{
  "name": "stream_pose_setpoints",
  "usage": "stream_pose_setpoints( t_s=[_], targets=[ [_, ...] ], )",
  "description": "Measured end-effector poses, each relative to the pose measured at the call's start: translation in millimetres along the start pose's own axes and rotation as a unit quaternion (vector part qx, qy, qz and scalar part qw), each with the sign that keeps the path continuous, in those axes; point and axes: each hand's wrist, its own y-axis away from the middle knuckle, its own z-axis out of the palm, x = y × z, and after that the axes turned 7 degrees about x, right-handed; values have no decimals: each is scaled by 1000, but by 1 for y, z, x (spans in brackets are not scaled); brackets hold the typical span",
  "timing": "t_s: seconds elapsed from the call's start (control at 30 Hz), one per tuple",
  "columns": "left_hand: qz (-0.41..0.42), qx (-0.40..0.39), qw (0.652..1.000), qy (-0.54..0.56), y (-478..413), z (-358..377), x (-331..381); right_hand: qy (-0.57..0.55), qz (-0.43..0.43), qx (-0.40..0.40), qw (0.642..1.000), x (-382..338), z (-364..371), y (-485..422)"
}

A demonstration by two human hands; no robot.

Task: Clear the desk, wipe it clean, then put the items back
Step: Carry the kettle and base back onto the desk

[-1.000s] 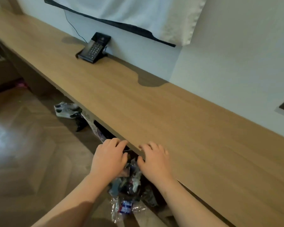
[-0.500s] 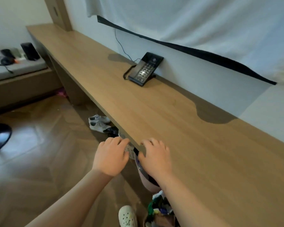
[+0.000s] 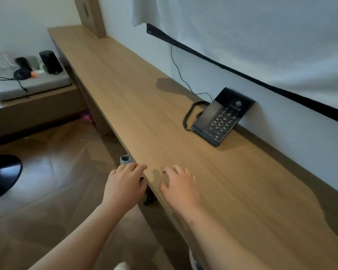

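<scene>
A long wooden desk [image 3: 137, 106] runs along the wall. A black desk phone [image 3: 220, 116] with a coiled cord leans near the wall, its thin cable running up the wall. My left hand [image 3: 125, 184] hovers at the desk's front edge, its fingers loosely curled and its fingertips just at the edge, holding nothing. My right hand [image 3: 179, 186] is over the desktop near the front edge, fingers relaxed and slightly spread, holding nothing. Both hands are well short of the phone.
A white cloth [image 3: 252, 36] hangs on the wall above a black strip [image 3: 242, 75]. At the far left a low side table [image 3: 33, 88] holds small dark devices and cables. A black round base [image 3: 2, 176] stands on the wooden floor. Shoes lie under the desk.
The view has swung left along the desk, so the phone now appears closer. Both hands stay side by side at the front edge; the right one now lies further over the desktop.
</scene>
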Motion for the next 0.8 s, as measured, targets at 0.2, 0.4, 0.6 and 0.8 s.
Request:
stream_pose_setpoints(
  t_s=[0.2,0.4,0.6,0.8],
  targets=[
    [-4,4,1000,-1,-108,4,-113,4,-1,-4,1000,-75,38,-125],
    [-4,-4,1000,2,-214,-13,-230,-1,-9,-7,1000,-182,67,-255],
    [-30,-10,999,3,-308,-8,-330,5,-24,-17,1000,-250,99,-374],
    [-55,-5,998,-20,-424,7,-436,8,-72,-16,997,-314,139,-522]
  ],
)
